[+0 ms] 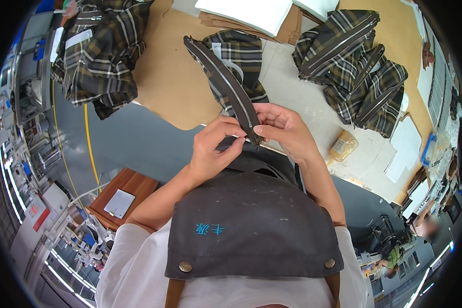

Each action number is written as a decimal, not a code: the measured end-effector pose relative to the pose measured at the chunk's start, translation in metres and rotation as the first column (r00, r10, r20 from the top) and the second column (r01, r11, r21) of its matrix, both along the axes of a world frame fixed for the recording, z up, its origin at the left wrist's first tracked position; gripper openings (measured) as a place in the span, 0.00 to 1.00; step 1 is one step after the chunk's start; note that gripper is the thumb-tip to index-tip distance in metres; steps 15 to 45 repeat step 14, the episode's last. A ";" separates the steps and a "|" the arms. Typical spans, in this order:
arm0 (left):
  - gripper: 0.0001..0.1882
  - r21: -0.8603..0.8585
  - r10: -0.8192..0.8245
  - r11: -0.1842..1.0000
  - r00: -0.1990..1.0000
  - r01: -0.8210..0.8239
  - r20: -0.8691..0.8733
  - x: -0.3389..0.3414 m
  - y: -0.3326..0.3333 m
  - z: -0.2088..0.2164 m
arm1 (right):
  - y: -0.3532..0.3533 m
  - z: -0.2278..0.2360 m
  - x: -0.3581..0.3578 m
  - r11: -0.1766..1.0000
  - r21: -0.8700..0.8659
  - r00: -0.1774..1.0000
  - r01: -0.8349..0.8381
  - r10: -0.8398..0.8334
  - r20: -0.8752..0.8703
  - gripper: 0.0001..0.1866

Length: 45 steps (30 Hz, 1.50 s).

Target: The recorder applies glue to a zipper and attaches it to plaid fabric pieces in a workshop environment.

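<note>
A dark zipper (226, 77) with metal teeth runs along the edge of a plaid fabric piece (244, 49) in olive, black and white. Its near end is up between my hands, at the table's front edge. My right hand (282, 126) pinches that end between thumb and fingers. On the other side, my left hand (220, 141) has thumb and forefinger drawn together right beside the zipper end; what lies between them, if anything, is too small to make out. The far part of the fabric rests on the table, with a small white label (216, 50) on it.
Plaid pieces with zippers (354, 66) lie at the right of the table, and a plaid heap (102, 56) at the left. White sheets (246, 14) sit on brown paper at the back. A yellowish bottle (343, 146) lies near the front edge. A wooden stool (126, 192) stands left.
</note>
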<state>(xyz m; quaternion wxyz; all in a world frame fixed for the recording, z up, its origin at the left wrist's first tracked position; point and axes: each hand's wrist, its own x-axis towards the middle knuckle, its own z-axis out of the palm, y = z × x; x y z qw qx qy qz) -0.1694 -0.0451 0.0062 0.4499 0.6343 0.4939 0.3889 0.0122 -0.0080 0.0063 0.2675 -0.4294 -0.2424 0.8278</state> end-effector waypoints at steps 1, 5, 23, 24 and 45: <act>0.10 -0.064 0.004 0.998 0.999 -0.001 0.047 0.000 -0.001 0.000 | 0.000 0.000 0.000 1.000 -0.001 1.000 -0.004 0.004 -0.001 0.21; 0.09 -0.146 0.049 0.989 0.993 -0.033 0.111 0.000 -0.002 -0.006 | 0.001 -0.005 0.000 1.000 0.017 0.999 -0.017 0.017 -0.029 0.21; 0.08 0.084 -0.477 0.861 0.853 0.502 -0.212 0.013 0.005 -0.007 | -0.003 -0.029 -0.001 0.961 0.269 0.931 -0.064 -0.039 0.364 0.22; 0.08 0.084 -0.477 0.861 0.853 0.502 -0.212 0.013 0.005 -0.007 | -0.003 -0.029 -0.001 0.961 0.269 0.931 -0.064 -0.039 0.364 0.22; 0.08 0.084 -0.477 0.861 0.853 0.502 -0.212 0.013 0.005 -0.007 | -0.003 -0.029 -0.001 0.961 0.269 0.931 -0.064 -0.039 0.364 0.22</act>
